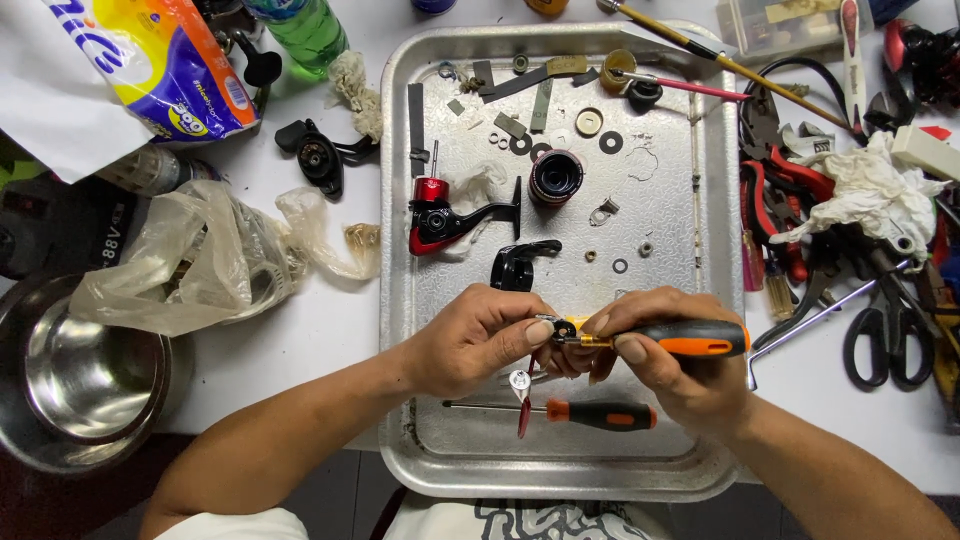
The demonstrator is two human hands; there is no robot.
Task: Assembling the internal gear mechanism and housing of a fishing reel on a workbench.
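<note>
Bright even overhead light on my work, soft glare across the dimpled silver metal tray (700, 300), faint shadows under my hands, sharp centre, wide-angle bending at edges

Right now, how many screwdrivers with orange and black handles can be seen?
2: one screwdriver is in the right hand; the other screwdriver lies on the tray below the hands. More may hide in the tool pile.

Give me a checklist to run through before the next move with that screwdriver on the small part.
1. Left hand fingers pinch the small metal part: ok.
2. Right hand grips the orange-handled screwdriver: ok.
3. Tip seated in the part: cannot tell, fingers hide it.
4. Work held over the metal tray to catch drops: ok.
5. Spare screwdriver within reach on the tray: ok.
6. Loose washers kept on the tray: ok.
</note>
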